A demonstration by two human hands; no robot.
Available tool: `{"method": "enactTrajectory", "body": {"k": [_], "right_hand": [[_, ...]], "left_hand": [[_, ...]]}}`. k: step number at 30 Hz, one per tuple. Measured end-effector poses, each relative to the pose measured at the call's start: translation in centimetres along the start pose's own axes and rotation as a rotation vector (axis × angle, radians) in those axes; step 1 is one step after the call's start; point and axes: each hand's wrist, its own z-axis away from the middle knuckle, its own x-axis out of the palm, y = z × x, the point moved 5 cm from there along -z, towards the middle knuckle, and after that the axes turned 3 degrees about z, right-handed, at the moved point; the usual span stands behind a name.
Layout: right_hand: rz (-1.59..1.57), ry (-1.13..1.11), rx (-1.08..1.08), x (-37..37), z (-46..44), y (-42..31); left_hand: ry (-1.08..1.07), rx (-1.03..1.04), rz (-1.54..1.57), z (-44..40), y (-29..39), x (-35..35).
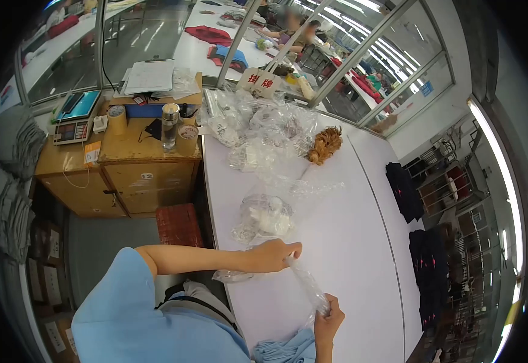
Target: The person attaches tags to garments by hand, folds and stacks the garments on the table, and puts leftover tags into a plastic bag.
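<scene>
A strip of clear plastic, seemingly a bag point(306, 281), is stretched between my two hands above the white table. My left hand point(273, 255) is closed on its upper end, fingers pinched together. Lower and to the right, my right hand point(329, 320) grips the other end. Just beyond my left hand lies a clear plastic bag with white contents point(270, 218). Another piece of clear plastic point(234, 276) lies under my left forearm at the table's edge.
A heap of clear bags point(264, 130) and a brown hair-like bundle point(324, 145) lie farther up the white table point(349, 242). Dark folded garments point(430, 266) are stacked along the right. A wooden cabinet point(149, 181) and a red box point(179, 225) stand at left.
</scene>
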Motion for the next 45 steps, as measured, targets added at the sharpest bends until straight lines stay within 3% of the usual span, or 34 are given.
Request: {"method": "enactTrajectory", "body": {"k": [1,3,5,6,8,10,11,13,15,16,18,20,21,23,25,26,29,31,33,36,38,39,40,41,42,44,45], "right_hand": [[-0.007,-0.015,-0.009,1.7,0.8,-0.2],[-1.08,-0.177,0.344,6.9,1.5,0.2],[-1.333,-0.124,0.266,9.4,0.4,-5.1],[-1.338,-0.135,0.259,9.2,-0.4,-3.1],[-1.679,-0.023,0.265,7.5,-3.2,3.3],[-1.307,0.126,0.438,2.6,-4.3,0.1],[-1.027,-0.021,0.157,1.0,-5.0,0.3],[-0.687,-0.048,-0.134,1.9,-3.9,-0.1],[-0.683,0.02,0.046,5.6,-1.4,-2.3],[-0.597,0.136,-0.01,7.5,-1.0,-2.6],[-0.337,0.306,0.043,9.5,-1.0,-2.8],[-0.251,0.419,0.03,10.4,-0.8,-3.0],[-0.242,0.432,0.044,10.7,-0.4,-2.6],[-0.246,0.369,0.051,11.5,0.1,-1.9],[-0.049,0.426,-0.064,11.9,0.8,-2.0],[-0.037,0.439,-0.049,12.5,1.3,-1.3],[-0.177,0.356,0.029,13.6,2.1,0.7],[-0.42,0.272,0.117,14.0,2.3,1.0],[-0.669,0.187,0.195,14.5,2.1,0.7],[-0.51,0.179,0.26,14.0,2.1,-1.8],[-0.341,0.171,0.297,13.6,1.8,-2.7],[-0.34,0.176,0.305,14.3,1.8,-1.6],[-0.496,0.174,0.383,15.7,2.1,1.2],[-0.647,0.168,0.454,16.9,2.2,4.6],[-0.8,0.164,0.518,17.9,2.0,8.1],[-0.965,0.163,0.57,16.9,-0.2,10.0],[-1.034,0.28,0.503,14.1,-2.4,8.3]], "left_hand": [[0.109,0.047,0.069,-1.9,2.7,-0.6],[0.339,0.268,0.293,-4.6,8.9,-1.3],[0.353,0.406,0.677,-4.5,14.6,-0.4],[0.36,0.409,0.666,-3.8,16.4,-0.5],[0.125,0.185,1.137,-2.7,17.5,0.5],[0.168,0.166,0.938,-2.3,14.5,2.3],[0.186,0.16,0.761,-2.4,11.9,3.5],[0.199,0.167,0.434,-3.4,7.4,5.5],[0.078,-0.027,0.418,-2.7,3.9,6.9],[0.062,-0.024,0.43,-2.7,2.1,7.7],[0.346,0.306,0.031,-1.4,1.2,8.4],[0.21,0.209,0.04,-0.1,0.5,8.3],[0.193,0.213,0.051,0.6,0.6,7.5],[0.155,-0.286,0.401,2.2,-1.9,6.7],[0.208,-0.446,0.549,4.2,-4.2,7.1],[0.185,-0.444,0.555,5.2,-4.6,7.7],[0.047,-0.693,0.86,7.4,-5.5,9.8],[-0.036,-0.777,0.92,7.9,-4.9,10.0],[-0.02,-0.907,1.21,7.2,-5.1,9.2],[0.075,-0.957,1.391,6.0,-5.8,8.3],[-0.156,-0.623,0.893,3.5,-2.7,6.8],[-0.288,-0.37,0.452,2.1,-0.3,4.8],[-0.37,-0.285,0.232,0.9,1.9,2.2],[-0.022,0.006,0.164,-0.6,2.3,-1.1],[0.28,0.087,-0.094,-2.5,1.6,-5.5],[0.818,-0.062,-0.431,-4.2,-0.2,-15.0],[0.801,-0.237,-0.473,-4.9,-2.7,-17.4]]}}
